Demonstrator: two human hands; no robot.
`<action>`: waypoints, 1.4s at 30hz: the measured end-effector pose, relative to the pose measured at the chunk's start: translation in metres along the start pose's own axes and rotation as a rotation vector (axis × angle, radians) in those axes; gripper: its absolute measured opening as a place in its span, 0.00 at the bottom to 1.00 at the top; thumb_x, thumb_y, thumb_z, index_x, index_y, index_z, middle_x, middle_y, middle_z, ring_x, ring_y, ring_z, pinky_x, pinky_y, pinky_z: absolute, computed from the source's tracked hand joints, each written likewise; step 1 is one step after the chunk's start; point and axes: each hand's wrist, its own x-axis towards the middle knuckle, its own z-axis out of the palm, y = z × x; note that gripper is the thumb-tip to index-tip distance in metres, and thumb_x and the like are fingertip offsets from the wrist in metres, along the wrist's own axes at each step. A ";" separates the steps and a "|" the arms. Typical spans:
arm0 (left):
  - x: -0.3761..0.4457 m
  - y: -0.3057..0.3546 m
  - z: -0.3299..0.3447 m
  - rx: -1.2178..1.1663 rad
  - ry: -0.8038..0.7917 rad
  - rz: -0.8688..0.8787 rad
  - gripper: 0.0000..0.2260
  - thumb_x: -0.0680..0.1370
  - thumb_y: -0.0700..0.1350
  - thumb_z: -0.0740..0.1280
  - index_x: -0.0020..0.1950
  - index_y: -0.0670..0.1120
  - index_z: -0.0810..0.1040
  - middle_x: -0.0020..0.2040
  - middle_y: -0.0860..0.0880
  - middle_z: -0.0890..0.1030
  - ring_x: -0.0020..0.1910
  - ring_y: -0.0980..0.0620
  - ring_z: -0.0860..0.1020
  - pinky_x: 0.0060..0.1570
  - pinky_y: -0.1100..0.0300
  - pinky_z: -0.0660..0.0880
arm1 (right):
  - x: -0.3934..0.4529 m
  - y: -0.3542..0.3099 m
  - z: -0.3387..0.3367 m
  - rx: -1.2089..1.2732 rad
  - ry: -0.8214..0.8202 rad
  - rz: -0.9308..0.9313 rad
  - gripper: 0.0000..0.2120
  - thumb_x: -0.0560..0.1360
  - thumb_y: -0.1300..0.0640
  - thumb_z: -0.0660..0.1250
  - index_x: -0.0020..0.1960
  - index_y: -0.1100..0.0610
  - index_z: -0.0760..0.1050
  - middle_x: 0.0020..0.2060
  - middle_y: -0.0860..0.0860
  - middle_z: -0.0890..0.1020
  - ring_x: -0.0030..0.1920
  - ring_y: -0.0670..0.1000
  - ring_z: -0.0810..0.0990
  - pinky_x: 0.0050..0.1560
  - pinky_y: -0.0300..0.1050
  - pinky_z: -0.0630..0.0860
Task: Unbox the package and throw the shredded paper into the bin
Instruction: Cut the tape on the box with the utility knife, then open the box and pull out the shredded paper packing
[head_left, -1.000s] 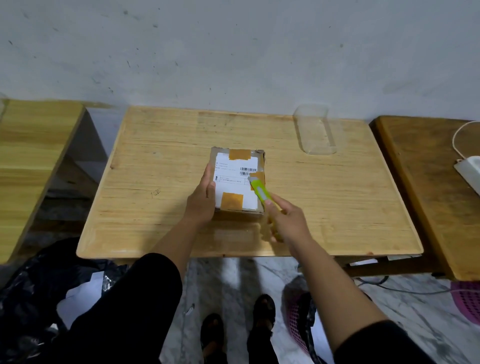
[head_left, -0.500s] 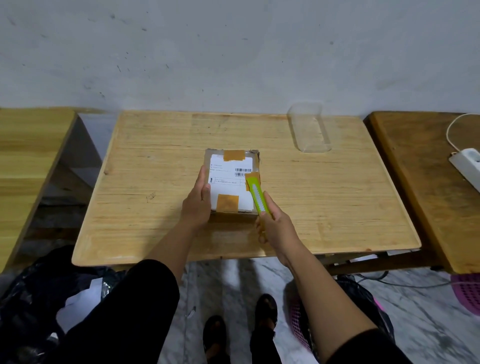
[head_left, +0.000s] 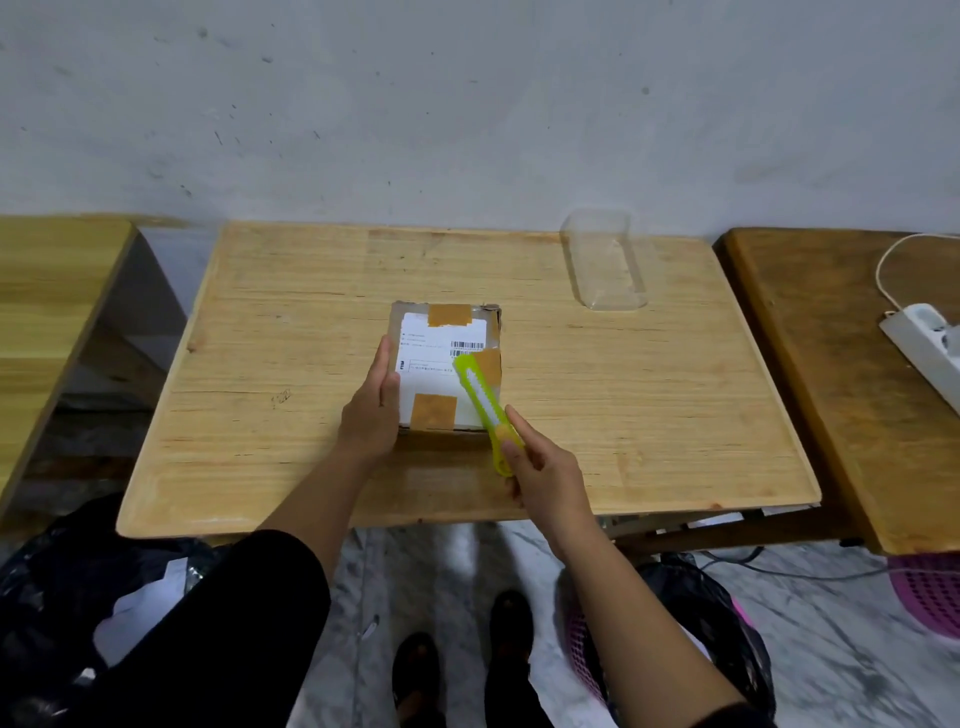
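A small cardboard package (head_left: 441, 358) with a white shipping label and brown tape patches lies flat in the middle of the light wooden table (head_left: 649, 415). My left hand (head_left: 371, 408) rests against the package's left side, fingers straight along its edge. My right hand (head_left: 540, 462) grips a lime-green utility knife (head_left: 480, 400) by its rear end; the knife's front end lies over the label near the package's right side. A pink bin lined with a black bag (head_left: 691, 623) stands on the floor under the table's front right.
A clear plastic tray (head_left: 605, 270) sits at the table's back right. A white power strip (head_left: 930, 343) with a cord lies on the darker table to the right. A black bag with white paper (head_left: 78, 597) is on the floor at the left. My feet (head_left: 462, 665) stand below.
The knife's tip has drawn back towards me along the package's right side, and my right hand has moved slightly nearer. My left hand stays against the package's left side.
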 end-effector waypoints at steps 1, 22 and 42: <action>0.001 -0.001 0.000 -0.006 -0.002 -0.003 0.21 0.82 0.48 0.48 0.75 0.55 0.50 0.74 0.49 0.63 0.69 0.43 0.66 0.65 0.50 0.65 | 0.003 -0.002 -0.003 0.038 0.023 -0.009 0.18 0.77 0.58 0.63 0.66 0.46 0.70 0.31 0.40 0.75 0.28 0.46 0.67 0.27 0.35 0.69; -0.002 0.006 0.008 -0.193 0.119 -0.136 0.19 0.81 0.50 0.54 0.73 0.58 0.58 0.68 0.62 0.64 0.68 0.61 0.64 0.64 0.63 0.64 | 0.236 -0.049 -0.040 0.006 0.139 0.060 0.27 0.75 0.61 0.62 0.73 0.57 0.60 0.41 0.50 0.79 0.24 0.38 0.77 0.29 0.29 0.75; -0.042 0.007 0.008 -0.132 0.204 -0.210 0.39 0.66 0.49 0.77 0.71 0.60 0.61 0.70 0.53 0.69 0.67 0.54 0.69 0.67 0.52 0.69 | 0.163 -0.070 -0.015 -0.302 -0.317 -0.237 0.16 0.78 0.61 0.59 0.64 0.54 0.74 0.65 0.51 0.76 0.66 0.48 0.71 0.67 0.41 0.67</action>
